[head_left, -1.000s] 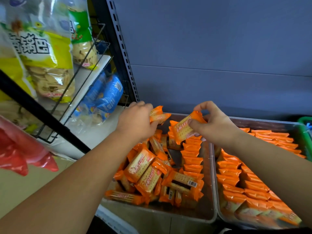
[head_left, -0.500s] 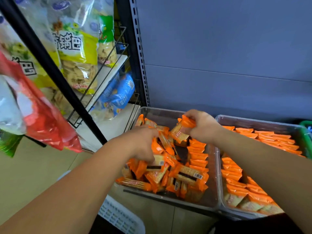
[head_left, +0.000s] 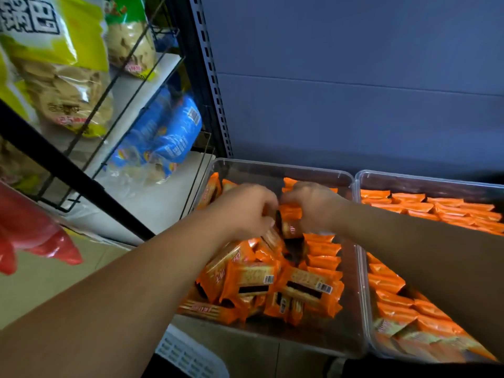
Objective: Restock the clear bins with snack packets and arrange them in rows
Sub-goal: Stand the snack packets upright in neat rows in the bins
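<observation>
- A grey-blue wall (head_left: pixel 354 64) fills the view from 12 to 3 o'clock.
- A black wire rack (head_left: pixel 210 77) stands at 10 o'clock. It carries yellow bags (head_left: pixel 54 64) at the far left and blue bags (head_left: pixel 163 137) on a lower shelf, nearer the centre.
- The right bin (head_left: pixel 422 177), clear plastic, sits at 4 o'clock, touching the left bin's side. Orange packets lie in it in neat rows (head_left: pixel 436 208), running from its far wall towards the viewer.
- The left bin (head_left: pixel 272 166), also clear, sits at 6 o'clock, just beside the rack's foot.
- A red bag (head_left: pixel 32 236) hangs in at 8 o'clock, blurred.
- In the left bin a loose pile (head_left: pixel 267 282) of orange packets covers the 9 o'clock side and the near half, lying at mixed angles, some with barcodes up.
- One tidy row (head_left: pixel 323 257) runs along the left bin's 3 o'clock wall.
- A white slotted basket (head_left: pixel 188 353) shows at 7 o'clock, below the left bin.
- The left hand (head_left: pixel 245 211) is over the middle of the left bin with curled fingers that meet the packets. Blur hides whether its grip holds one, so I cannot tell.
- The right hand (head_left: pixel 313 205) faces it from 3 o'clock, its grip closed round a packet (head_left: pixel 290 214).
- That packet sits between the two hands, above the far end of the row.
</observation>
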